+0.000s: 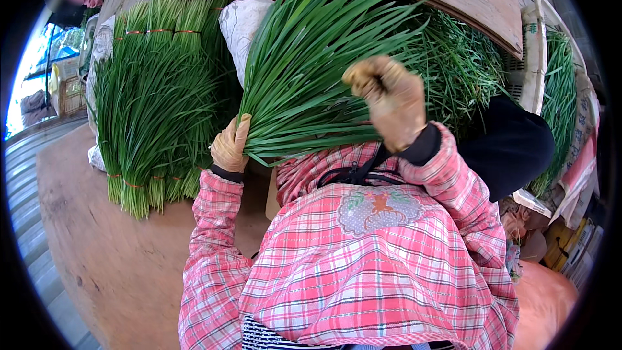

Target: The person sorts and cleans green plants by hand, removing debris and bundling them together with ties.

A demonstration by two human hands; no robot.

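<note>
A big fan of garlic chives (311,71) spreads up and to the right in front of me. My left hand (230,144), in a tan glove, is closed round the gathered lower end of this bunch. Over the right side of the leaves hovers my right hand (392,100), gloved too and slightly blurred. Its fingers are curled in, and whatever they may hold is hidden. Tied bundles of garlic chives (152,84) with red bands lie left of the bunch, stacked on a wooden board.
Loose green leaves (457,65) are heaped at the back right, beneath the edge of a wooden plank (466,0). A white crate (534,58) with more greens stands at far right. A white sack (245,29) rests behind the bunch. The brown board (97,240) extends at left.
</note>
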